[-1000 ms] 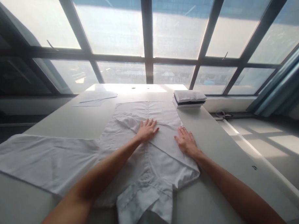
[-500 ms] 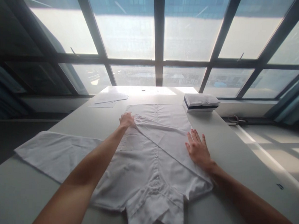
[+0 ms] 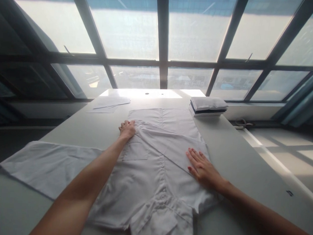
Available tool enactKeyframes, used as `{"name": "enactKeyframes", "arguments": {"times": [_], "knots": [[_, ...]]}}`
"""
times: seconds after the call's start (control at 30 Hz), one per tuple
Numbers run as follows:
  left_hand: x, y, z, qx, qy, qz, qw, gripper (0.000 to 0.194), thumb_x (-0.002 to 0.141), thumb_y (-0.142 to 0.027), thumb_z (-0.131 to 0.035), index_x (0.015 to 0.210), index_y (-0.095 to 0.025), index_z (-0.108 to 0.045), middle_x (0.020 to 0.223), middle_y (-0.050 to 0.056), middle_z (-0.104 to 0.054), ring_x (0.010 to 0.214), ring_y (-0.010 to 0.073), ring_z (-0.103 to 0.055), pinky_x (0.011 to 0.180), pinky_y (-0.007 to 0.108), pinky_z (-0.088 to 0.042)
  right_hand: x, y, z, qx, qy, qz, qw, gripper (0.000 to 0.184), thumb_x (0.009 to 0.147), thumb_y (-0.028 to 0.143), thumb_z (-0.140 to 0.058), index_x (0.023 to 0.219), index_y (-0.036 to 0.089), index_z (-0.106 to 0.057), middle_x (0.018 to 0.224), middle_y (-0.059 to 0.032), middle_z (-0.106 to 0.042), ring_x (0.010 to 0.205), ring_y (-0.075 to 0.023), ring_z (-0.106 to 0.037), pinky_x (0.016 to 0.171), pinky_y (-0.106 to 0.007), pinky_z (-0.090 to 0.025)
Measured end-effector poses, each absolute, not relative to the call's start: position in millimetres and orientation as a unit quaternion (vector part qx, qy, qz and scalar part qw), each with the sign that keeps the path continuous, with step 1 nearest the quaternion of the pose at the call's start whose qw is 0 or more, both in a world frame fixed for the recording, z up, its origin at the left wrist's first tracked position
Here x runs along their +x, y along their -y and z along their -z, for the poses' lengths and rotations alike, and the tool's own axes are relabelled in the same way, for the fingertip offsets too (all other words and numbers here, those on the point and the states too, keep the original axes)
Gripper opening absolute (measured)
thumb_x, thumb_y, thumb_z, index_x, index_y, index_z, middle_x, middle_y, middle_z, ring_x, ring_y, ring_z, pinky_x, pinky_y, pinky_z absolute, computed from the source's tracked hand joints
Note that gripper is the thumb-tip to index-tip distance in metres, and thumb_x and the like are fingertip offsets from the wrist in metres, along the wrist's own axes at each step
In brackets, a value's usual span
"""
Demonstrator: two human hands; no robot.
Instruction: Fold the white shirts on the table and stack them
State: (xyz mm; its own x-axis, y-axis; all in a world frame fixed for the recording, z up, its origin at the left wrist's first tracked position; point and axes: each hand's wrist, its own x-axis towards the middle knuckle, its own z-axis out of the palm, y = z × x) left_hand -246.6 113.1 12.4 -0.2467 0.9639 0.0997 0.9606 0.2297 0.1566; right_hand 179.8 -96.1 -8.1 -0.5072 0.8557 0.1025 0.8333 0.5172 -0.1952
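A white button-up shirt (image 3: 139, 178) lies front side up on the table, its collar toward me. One sleeve (image 3: 168, 138) is folded slantwise across the front; the other sleeve (image 3: 54, 162) stretches out to the left. My left hand (image 3: 127, 129) is at the cuff end of the folded sleeve, by the shirt's left edge, fingers bent and closed on the cloth. Flat on the folded sleeve near the right edge rests my right hand (image 3: 202, 168), fingers stretched out. A chest pocket (image 3: 135, 151) shows below my left hand.
A stack of folded garments (image 3: 208, 106), white with a dark layer, sits at the table's back right. Papers (image 3: 109, 104) lie at the back left. The white table (image 3: 237, 168) reaches toward large windows (image 3: 192, 36). A cable (image 3: 243, 123) lies beyond the right edge.
My right hand has slid down and left along the folded sleeve, toward me. My left hand stays at the cuff end, and the whole view has shifted slightly.
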Motion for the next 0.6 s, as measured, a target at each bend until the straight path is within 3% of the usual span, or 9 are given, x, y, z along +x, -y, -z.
{"name": "enactKeyframes", "arguments": {"times": [0.27, 0.43, 0.53, 0.6], "knots": [[-249.0, -117.9, -20.3, 0.616, -0.782, -0.093, 0.014, 0.046, 0.101, -0.027, -0.036, 0.141, -0.021, -0.058, 0.138, 0.022, -0.054, 0.124, 0.0403, -0.052, 0.102, 0.057, -0.041, 240.0, 159.5, 14.0, -0.445, 0.882, -0.132, 0.079, 0.069, 0.106, 0.055, -0.04, 0.165, 0.023, -0.024, 0.17, -0.0096, -0.019, 0.158, -0.0288, -0.015, 0.127, -0.056, -0.017], [-218.2, -104.2, -44.6, 0.674, -0.725, -0.138, -0.028, 0.05, 0.103, -0.024, -0.036, 0.148, -0.005, -0.047, 0.143, 0.028, -0.052, 0.128, 0.0419, -0.05, 0.104, 0.062, -0.041, 267.0, 134.8, -1.4, -0.546, 0.784, -0.164, 0.244, 0.058, 0.11, 0.044, -0.023, 0.164, 0.024, -0.028, 0.17, -0.0083, -0.025, 0.158, -0.0229, -0.016, 0.128, -0.053, -0.016], [-171.8, -72.7, -40.6, 0.76, -0.633, -0.146, -0.031, 0.048, 0.106, -0.033, -0.04, 0.151, -0.019, -0.048, 0.153, 0.013, -0.051, 0.137, 0.031, -0.047, 0.116, 0.049, -0.035, 246.4, 99.8, -12.9, -0.59, 0.746, -0.136, 0.278, 0.059, 0.108, 0.041, -0.027, 0.159, 0.015, -0.039, 0.168, -0.0144, -0.027, 0.158, -0.0258, -0.018, 0.127, -0.054, -0.018], [-138.3, -44.3, -28.6, 0.825, -0.55, -0.129, -0.013, 0.051, 0.106, -0.041, -0.041, 0.153, -0.024, -0.048, 0.159, 0.01, -0.047, 0.146, 0.0311, -0.04, 0.121, 0.049, -0.029, 218.8, 81.3, -16.1, -0.581, 0.766, -0.124, 0.247, 0.056, 0.106, 0.034, -0.032, 0.157, 0.012, -0.043, 0.168, -0.0154, -0.028, 0.158, -0.0263, -0.019, 0.127, -0.053, -0.019]]}}
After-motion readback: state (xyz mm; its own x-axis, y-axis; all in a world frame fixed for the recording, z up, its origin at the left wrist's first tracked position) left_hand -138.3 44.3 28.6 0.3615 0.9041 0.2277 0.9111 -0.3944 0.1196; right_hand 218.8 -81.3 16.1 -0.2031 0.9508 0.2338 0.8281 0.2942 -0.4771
